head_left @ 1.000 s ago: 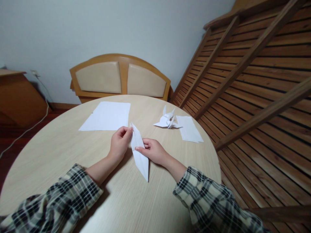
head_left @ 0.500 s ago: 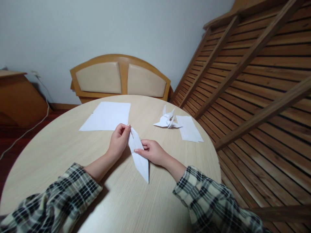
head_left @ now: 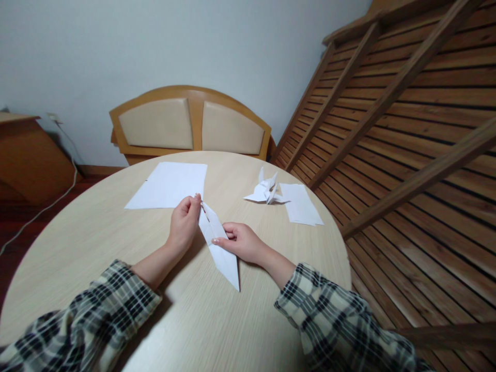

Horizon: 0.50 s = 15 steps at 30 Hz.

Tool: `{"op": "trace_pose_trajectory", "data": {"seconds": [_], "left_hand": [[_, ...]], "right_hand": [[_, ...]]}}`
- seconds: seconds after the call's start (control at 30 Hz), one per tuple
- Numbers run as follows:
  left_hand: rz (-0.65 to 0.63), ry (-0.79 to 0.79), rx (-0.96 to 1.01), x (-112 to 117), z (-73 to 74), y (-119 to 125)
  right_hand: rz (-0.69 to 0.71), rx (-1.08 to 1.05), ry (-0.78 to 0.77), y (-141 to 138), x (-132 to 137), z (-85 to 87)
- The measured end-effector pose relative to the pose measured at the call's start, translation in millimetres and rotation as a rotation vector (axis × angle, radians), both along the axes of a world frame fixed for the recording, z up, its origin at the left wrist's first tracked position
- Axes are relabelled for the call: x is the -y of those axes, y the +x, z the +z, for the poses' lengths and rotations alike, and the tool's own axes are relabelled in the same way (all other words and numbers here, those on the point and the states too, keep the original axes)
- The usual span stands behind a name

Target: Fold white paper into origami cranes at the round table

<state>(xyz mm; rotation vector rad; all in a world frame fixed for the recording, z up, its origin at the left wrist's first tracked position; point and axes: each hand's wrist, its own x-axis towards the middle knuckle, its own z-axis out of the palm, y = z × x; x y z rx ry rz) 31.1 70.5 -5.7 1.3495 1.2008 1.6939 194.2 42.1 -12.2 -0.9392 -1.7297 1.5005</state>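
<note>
A long, narrow piece of folded white paper (head_left: 222, 258) with pointed ends is held between my two hands above the table. My left hand (head_left: 183, 221) pinches its upper tip between thumb and fingers. Around the middle of its right edge, my right hand (head_left: 245, 242) grips it, thumb on top and fingers behind. A dark slit or mark runs along the paper's upper part. The lower point hangs free, aimed toward me.
On the round wooden table (head_left: 89, 232), white paper sheets (head_left: 170, 183) lie at the back left. Folded paper cranes (head_left: 265, 191) stand at the right, beside smaller paper pieces (head_left: 301, 204). A headboard (head_left: 194, 119) is behind the table, and a slatted wooden frame (head_left: 406, 129) leans at the right.
My left hand has moved slightly left with the paper's upper tip, so the paper tilts more to the left. My right hand has stayed nearly in place.
</note>
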Motion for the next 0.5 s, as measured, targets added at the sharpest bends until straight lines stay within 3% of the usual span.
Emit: {"op": "trace_pose_trajectory", "data": {"seconds": [0.5], "left_hand": [[-0.014, -0.013, -0.029, -5.6, -5.0, -4.1]], "right_hand": [[0.038, 0.011, -0.061, 3.3, -1.5, 5.4]]}}
